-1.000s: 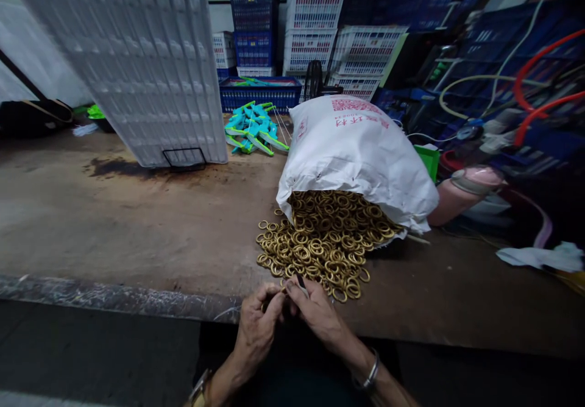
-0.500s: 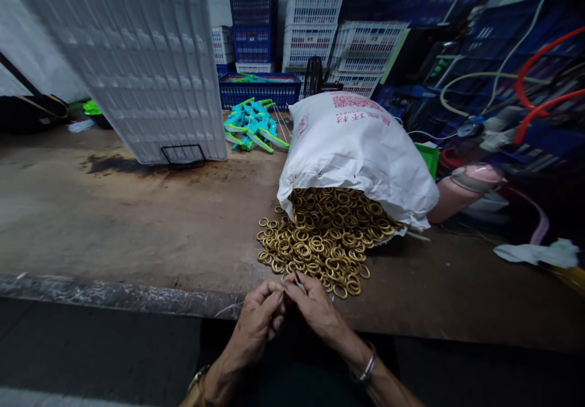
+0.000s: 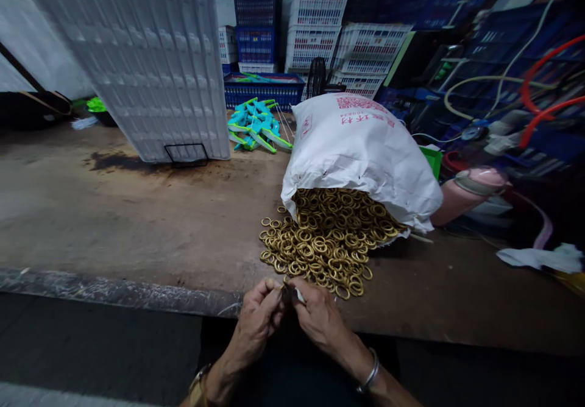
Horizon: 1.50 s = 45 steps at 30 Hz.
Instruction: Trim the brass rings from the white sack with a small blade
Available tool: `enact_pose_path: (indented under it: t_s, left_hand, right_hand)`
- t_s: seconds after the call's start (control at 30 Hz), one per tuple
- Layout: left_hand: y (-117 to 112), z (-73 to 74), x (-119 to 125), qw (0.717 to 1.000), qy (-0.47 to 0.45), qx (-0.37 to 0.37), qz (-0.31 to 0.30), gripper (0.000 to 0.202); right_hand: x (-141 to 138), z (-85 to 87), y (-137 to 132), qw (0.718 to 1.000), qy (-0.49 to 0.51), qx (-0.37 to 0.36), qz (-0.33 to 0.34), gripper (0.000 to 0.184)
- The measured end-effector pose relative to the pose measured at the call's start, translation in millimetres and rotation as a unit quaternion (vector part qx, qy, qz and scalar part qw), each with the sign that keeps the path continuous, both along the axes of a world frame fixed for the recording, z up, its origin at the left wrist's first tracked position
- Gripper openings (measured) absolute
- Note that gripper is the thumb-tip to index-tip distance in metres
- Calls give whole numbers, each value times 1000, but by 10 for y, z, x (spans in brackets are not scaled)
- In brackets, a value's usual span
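Note:
My left hand (image 3: 259,317) is closed in a pinch at the table's front edge, its fingertips at a gold-coloured ring (image 3: 286,279). Close against it, my right hand (image 3: 322,318) is closed round a small blade-like tool (image 3: 300,296); a pale, shiny bit shows beside the thumb, and the rest is hidden by the fingers. Just beyond both hands lies a heap of gold-coloured rings (image 3: 315,251). The rings spill from the open mouth of a white woven sack (image 3: 361,145) lying on its side.
On the wooden table (image 3: 137,224), a tall translucent ribbed panel (image 3: 159,66) stands at the left. Turquoise and green toy bows (image 3: 258,125) are piled behind. A pink bottle (image 3: 470,194) and crumpled paper (image 3: 543,258) lie right. Stacked crates (image 3: 315,44) stand at the back.
My right hand has turned slightly at the wrist, and the tool in it now shows a paler face. Both hands stay together. The whole view has shifted a little.

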<state>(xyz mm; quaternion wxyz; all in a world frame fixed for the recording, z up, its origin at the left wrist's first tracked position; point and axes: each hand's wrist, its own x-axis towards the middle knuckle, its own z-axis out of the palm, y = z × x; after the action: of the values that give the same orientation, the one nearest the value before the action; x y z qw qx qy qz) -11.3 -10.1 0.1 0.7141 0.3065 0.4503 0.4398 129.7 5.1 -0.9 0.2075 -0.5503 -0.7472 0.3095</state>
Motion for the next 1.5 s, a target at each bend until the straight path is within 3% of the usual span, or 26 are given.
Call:
enact_pose_path:
  t_s: [0.13,0.3,0.43,0.6,0.7,0.87,1.03,1.33,1.5]
  left_hand:
    - [0,-29,7,999,36,34,10,33]
    - [-12,-92,-12,995,68,68,9,33]
    - [-85,-60,-50,999,26,37,-17,29]
    - [-184,105,-71,996,-72,-35,-46,22]
    - [-161,156,-90,990,-128,-57,-20,24]
    - [-106,116,-189,987,-151,-61,12,25]
    - [-85,81,-304,980,-179,-67,45,18]
    - [-15,-43,-423,961,-233,-128,79,24]
    - [79,-38,-359,974,-169,-95,115,27]
  right_hand:
    - [-5,-54,-45,997,-67,21,39,27]
    - [-19,-107,-33,993,-94,59,41,26]
    - [-14,-78,2,989,-130,63,28,25]
    - [6,19,110,983,-165,77,-18,24]
    - [-72,101,200,981,-164,102,-2,27]
    - [-333,149,378,972,-209,106,32,42]
    - [-492,70,496,963,-249,89,58,29]
    - [-489,90,530,965,-240,97,52,25]
    - [-375,63,483,975,-169,136,39,37]
